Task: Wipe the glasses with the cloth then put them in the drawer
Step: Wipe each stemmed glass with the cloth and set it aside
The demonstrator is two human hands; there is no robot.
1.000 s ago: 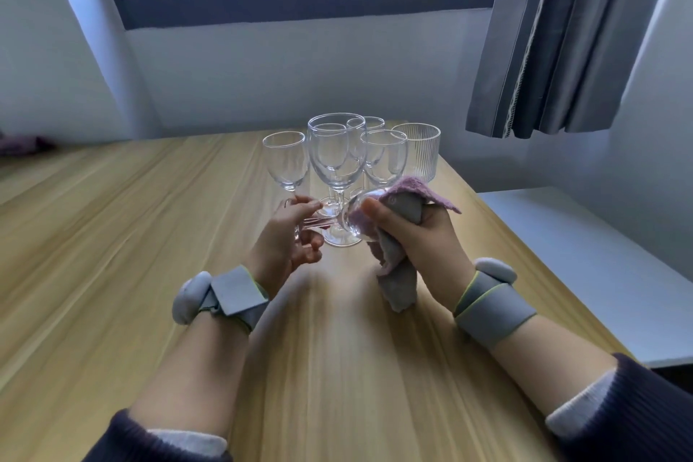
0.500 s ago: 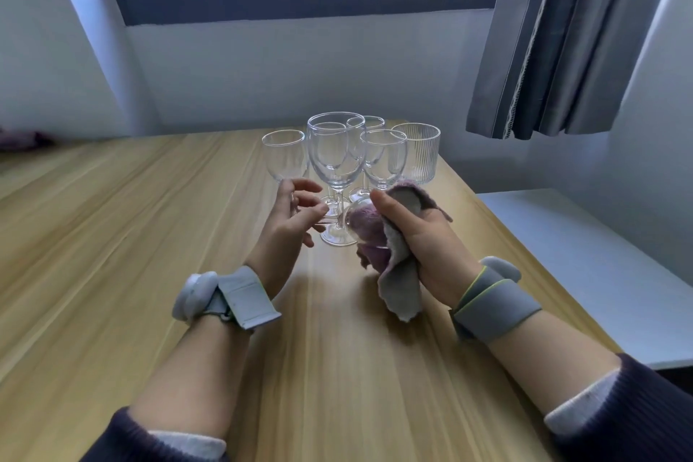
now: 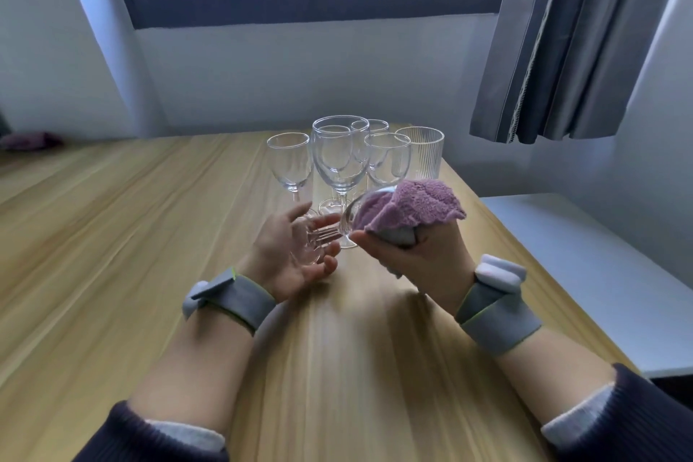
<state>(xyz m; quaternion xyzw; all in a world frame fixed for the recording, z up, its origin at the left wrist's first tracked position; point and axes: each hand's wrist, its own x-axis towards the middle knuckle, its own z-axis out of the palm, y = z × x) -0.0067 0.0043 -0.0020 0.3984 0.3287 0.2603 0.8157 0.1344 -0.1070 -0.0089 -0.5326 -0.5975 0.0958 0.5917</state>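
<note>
A: Holding a clear stemmed wine glass [image 3: 350, 216] tipped on its side, the right hand [image 3: 416, 255] curls round the bowl through a fuzzy purple cloth with a grey underside [image 3: 412, 204], and the cloth bunches over the top of that hand.

B: And the left hand [image 3: 290, 251]?

A: It lies palm up just left of the right hand, fingers spread apart and relaxed. The glass's stem and round foot reach over that palm; whether the foot touches the skin, I cannot tell.

B: Where are the other glasses?

A: Beyond both hands, upright on the light wooden table [image 3: 112, 236]. A large clear goblet [image 3: 340, 161] stands just past the fingertips, a smaller wine glass [image 3: 290, 163] to its left, another [image 3: 388, 157] to its right, and one more [image 3: 369, 126] behind, mostly hidden. A ribbed clear tumbler [image 3: 422, 152] sits farthest right, beyond the cloth.

B: Anything on the wrists?

A: Grey bands with white modules, one on the left wrist [image 3: 232, 298] and one on the right [image 3: 497, 306]. A grey curtain [image 3: 562, 41] hangs up beyond the right hand.
</note>
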